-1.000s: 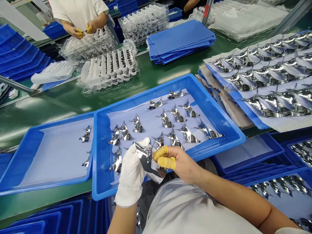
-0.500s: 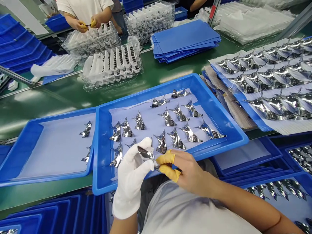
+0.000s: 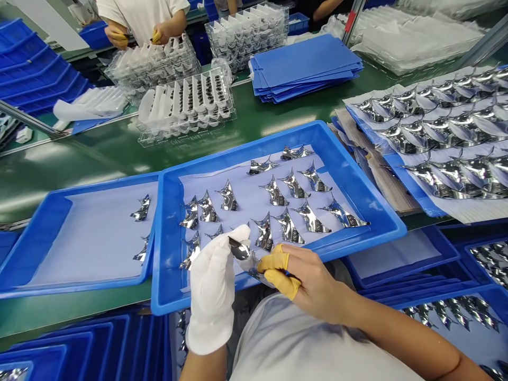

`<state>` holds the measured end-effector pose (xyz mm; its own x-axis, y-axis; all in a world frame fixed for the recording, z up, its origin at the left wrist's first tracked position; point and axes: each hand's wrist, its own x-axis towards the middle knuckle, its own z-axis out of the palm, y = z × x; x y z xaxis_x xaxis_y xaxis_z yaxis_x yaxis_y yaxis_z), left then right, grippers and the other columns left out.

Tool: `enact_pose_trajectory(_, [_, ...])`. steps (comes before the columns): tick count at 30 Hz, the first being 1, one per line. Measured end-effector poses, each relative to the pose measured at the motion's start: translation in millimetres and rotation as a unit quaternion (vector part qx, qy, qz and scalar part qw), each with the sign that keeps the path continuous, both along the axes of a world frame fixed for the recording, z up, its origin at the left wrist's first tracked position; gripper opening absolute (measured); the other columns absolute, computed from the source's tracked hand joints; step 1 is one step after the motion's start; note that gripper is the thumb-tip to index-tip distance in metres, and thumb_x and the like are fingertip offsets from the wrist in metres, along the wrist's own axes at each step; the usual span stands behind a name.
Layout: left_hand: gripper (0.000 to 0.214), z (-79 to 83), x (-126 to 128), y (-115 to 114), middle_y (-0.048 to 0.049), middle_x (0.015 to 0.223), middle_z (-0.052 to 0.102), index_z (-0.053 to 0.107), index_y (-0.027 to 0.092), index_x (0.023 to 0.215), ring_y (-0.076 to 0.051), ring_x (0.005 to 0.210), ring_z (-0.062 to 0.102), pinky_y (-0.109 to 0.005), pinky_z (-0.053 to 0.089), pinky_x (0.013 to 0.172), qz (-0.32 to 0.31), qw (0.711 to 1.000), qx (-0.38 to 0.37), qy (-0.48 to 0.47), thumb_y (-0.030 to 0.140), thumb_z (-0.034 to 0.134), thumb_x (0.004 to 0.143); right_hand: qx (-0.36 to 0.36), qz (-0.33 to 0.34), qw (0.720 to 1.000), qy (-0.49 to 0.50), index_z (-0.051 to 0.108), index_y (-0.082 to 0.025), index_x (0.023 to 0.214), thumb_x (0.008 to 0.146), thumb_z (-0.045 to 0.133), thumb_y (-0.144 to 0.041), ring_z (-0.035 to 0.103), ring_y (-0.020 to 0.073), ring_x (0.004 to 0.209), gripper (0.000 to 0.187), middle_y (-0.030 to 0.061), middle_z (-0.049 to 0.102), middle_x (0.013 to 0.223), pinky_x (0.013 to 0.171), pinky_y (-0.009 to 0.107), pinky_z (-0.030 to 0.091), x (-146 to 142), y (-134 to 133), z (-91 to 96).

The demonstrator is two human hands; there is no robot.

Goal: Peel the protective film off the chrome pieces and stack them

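Note:
A shiny chrome trim piece (image 3: 240, 251), curved and pointed, is held over the near edge of a blue tray (image 3: 157, 254). My left hand (image 3: 214, 286), in a white glove, grips its upper left end. The thumb and forefinger of my right hand (image 3: 293, 270) wear yellow finger cots and pinch its lower right end. Beyond my hands, several similar chrome pieces (image 3: 291, 226) lie in loose rows on the white sheet (image 3: 246, 193) lining the tray. My fingers cover part of the held piece.
A second blue tray (image 3: 47, 206) at left holds chrome pieces. Dense rows of chrome parts (image 3: 440, 132) lie at right. Blue sheets (image 3: 305, 63) and clear plastic trays (image 3: 186, 106) stand on the green bench (image 3: 99, 153). Across it, a person (image 3: 143, 21) works. Blue trays (image 3: 99, 344) are stacked below.
The held chrome piece has turned, showing more of its curved face, and my left thumb has shifted. Across the bench, the other person's hands have moved apart.

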<state>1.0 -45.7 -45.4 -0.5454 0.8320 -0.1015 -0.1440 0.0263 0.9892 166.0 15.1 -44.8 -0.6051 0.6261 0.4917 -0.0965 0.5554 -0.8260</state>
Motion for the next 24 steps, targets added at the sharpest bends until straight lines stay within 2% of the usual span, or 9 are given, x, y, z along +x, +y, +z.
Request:
enact_pose_trajectory(4, [0.031, -0.1, 0.3, 1.9, -0.0039, 0.11, 0.076, 0.079, 0.025, 0.102, -0.025, 0.11, 0.068, -0.037, 0.05, 0.106, -0.011, 1.0, 0.003, -0.006, 0.045, 0.057, 0.094, -0.024, 0.009, 1.0, 0.009, 0.065, -0.015, 0.101, 0.097, 0.053, -0.011, 0.058, 0.0123, 0.068, 0.014, 0.0048, 0.07, 0.081, 0.063, 0.023, 0.05, 0.1, 0.2, 0.7])
enact_pose_trajectory(7, [0.038, -2.3, 1.2, 3.0, -0.0041, 0.107, 0.077, 0.079, 0.024, 0.099, -0.025, 0.109, 0.068, -0.04, 0.048, 0.108, -0.002, 1.0, 0.015, -0.004, 0.05, 0.052, 0.096, -0.029, 0.01, 0.999, 0.01, 0.066, -0.015, 0.1, 0.097, 0.053, -0.011, 0.059, 0.0121, 0.069, 0.013, 0.0053, 0.07, 0.082, 0.064, 0.023, 0.05, -0.1, 0.3, -0.1])
enact_pose_trajectory(11, [0.033, -4.9, 0.9, 2.6, -0.0046, 0.109, 0.076, 0.079, 0.024, 0.101, -0.023, 0.109, 0.068, -0.038, 0.047, 0.109, -0.015, 1.0, 0.006, 0.003, 0.044, 0.053, 0.097, -0.026, 0.008, 1.0, 0.001, 0.065, -0.016, 0.101, 0.097, 0.053, -0.011, 0.06, 0.0121, 0.069, 0.014, 0.0049, 0.071, 0.084, 0.063, 0.023, 0.051, -0.1, 0.6, -0.7])
enact_pose_trajectory(15, [0.029, -7.1, 0.5, 0.0, -0.0056, 0.11, 0.076, 0.077, 0.024, 0.109, -0.026, 0.112, 0.067, -0.039, 0.052, 0.102, -0.02, 1.0, -0.003, -0.023, 0.042, 0.064, 0.091, -0.002, 0.002, 1.0, -0.006, 0.065, -0.017, 0.103, 0.098, 0.053, -0.012, 0.058, 0.0129, 0.067, 0.014, 0.005, 0.071, 0.083, 0.063, 0.025, 0.05, 0.5, -0.1, -1.4])
enact_pose_trajectory(19, [0.031, -7.6, 2.0, -0.6, -0.0066, 0.112, 0.076, 0.076, 0.024, 0.114, -0.024, 0.111, 0.067, -0.032, 0.055, 0.094, -0.013, 0.998, -0.018, -0.055, 0.038, 0.07, 0.086, 0.007, 0.004, 1.0, -0.01, 0.065, -0.016, 0.104, 0.097, 0.053, -0.011, 0.057, 0.0131, 0.066, 0.015, 0.0054, 0.07, 0.082, 0.061, 0.025, 0.049, 1.2, -0.3, -2.0])
enact_pose_trajectory(24, [0.032, -3.5, 3.7, 3.4, -0.0053, 0.098, 0.077, 0.077, 0.024, 0.109, -0.015, 0.075, 0.067, -0.025, 0.056, 0.074, -0.016, 0.999, -0.022, -0.034, 0.042, 0.073, 0.083, 0.001, 0.009, 1.0, -0.019, 0.065, -0.016, 0.102, 0.098, 0.053, -0.013, 0.055, 0.0127, 0.065, 0.014, 0.0055, 0.069, 0.08, 0.059, 0.025, 0.047, 1.8, -0.1, -3.3])
